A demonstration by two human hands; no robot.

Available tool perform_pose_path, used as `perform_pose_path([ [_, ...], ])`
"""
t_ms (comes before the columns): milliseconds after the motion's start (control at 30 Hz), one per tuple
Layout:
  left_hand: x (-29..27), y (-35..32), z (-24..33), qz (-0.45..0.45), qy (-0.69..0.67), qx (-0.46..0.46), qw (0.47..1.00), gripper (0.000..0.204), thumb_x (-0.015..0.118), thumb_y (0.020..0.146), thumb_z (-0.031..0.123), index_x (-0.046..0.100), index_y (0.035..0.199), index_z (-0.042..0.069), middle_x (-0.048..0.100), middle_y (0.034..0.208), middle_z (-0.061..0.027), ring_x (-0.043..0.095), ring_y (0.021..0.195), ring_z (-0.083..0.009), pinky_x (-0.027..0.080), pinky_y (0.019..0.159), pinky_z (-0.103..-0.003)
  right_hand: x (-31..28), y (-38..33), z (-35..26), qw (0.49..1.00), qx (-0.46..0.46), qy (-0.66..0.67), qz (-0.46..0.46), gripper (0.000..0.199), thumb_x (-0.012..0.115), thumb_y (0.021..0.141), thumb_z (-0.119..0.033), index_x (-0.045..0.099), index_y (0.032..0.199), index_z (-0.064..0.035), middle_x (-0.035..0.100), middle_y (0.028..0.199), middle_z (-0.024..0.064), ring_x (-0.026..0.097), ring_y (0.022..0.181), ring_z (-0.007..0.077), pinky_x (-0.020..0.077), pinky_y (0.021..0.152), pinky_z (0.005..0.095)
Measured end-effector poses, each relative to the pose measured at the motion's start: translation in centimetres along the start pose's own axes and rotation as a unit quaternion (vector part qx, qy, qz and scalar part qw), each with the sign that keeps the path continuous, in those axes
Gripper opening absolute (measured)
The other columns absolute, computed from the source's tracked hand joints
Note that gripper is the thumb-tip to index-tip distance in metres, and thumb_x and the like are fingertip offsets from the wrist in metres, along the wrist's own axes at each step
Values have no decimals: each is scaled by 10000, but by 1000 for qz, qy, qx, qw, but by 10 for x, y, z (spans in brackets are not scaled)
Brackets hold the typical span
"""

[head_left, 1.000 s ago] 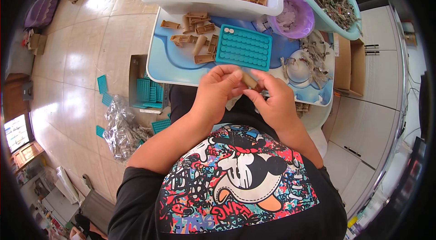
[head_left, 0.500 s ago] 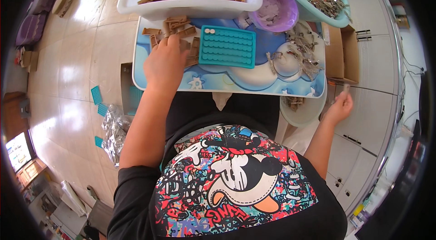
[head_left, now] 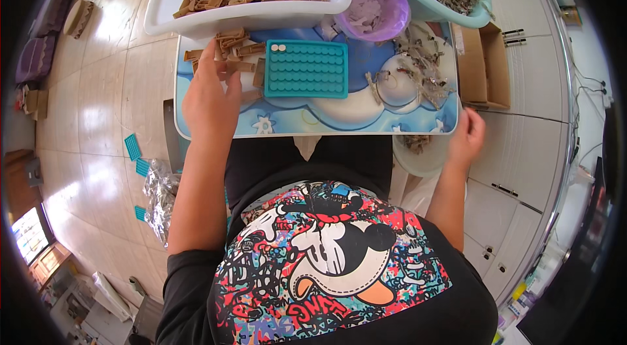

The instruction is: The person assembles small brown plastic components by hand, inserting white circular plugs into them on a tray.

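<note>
My left hand (head_left: 212,97) is over the left part of the small table, thumb and index finger spread around a brown plastic piece (head_left: 240,67). I see no firm grip on it. Several more brown plastic pieces (head_left: 230,39) lie loose by the fingertips. Right of that hand lies a teal tray (head_left: 307,71) with rows of round hollows; two white discs (head_left: 278,48) sit in its upper left corner. My right hand (head_left: 467,139) is by the table's right edge with its fingers curled; what they hold, if anything, is hidden.
Behind the table are a white tub (head_left: 255,15) of brown pieces, a purple bowl (head_left: 375,35) of pale flakes and a pale-green basin (head_left: 482,16) of metallic parts. Tangled parts (head_left: 421,71) lie at the table's right. A cardboard box (head_left: 486,67) stands beyond its edge.
My right hand has moved inward to the table's edge. My left thumb has spread out from the fingers beside the brown pieces. The whole view has shifted slightly.
</note>
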State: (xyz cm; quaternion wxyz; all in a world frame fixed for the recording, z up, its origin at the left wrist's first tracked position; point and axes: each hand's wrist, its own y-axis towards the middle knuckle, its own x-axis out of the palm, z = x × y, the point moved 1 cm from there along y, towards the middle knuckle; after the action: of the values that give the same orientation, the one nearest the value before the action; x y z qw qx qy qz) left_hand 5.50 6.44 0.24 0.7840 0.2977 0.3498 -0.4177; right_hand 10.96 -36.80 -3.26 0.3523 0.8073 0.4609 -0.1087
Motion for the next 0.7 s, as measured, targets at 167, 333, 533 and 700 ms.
perform_pose_path([
  [167, -9, -8, 5, 28, -25, 74, 997, 359, 655, 764, 79, 586, 1116, 74, 632, 929, -86, 626, 802, -222, 493, 706, -323, 76, -11, -105, 968, -147, -10, -203, 95, 644, 821, -109, 629, 899, -56, 622, 803, 67, 592, 695, 188, 471, 632, 282],
  [333, -17, -17, 22, 13, -67, 99, 993, 309, 651, 758, 45, 596, 1061, 58, 625, 906, -87, 624, 786, -221, 499, 708, -312, 106, -9, -113, 910, -82, -225, -339, 180, 664, 789, -146, 612, 947, -76, 635, 768, 79, 612, 693, 221, 473, 624, 328],
  [533, -12, -29, 26, -100, -353, 18, 930, 280, 642, 779, 6, 591, 1052, 39, 595, 1054, -88, 618, 796, -137, 505, 727, -265, 93, -13, -91, 899, 132, 226, -350, 155, 604, 838, -91, 594, 983, -37, 646, 832, 74, 604, 716, 157, 469, 671, 283],
  [700, 2, -41, 47, -355, -596, -15, 720, 288, 644, 804, 2, 583, 1085, 23, 451, 1312, -120, 558, 865, -81, 489, 755, -236, 80, -37, -132, 666, 308, 481, -480, 239, 577, 841, -26, 514, 1072, -22, 633, 886, 97, 611, 761, 161, 476, 702, 257],
])
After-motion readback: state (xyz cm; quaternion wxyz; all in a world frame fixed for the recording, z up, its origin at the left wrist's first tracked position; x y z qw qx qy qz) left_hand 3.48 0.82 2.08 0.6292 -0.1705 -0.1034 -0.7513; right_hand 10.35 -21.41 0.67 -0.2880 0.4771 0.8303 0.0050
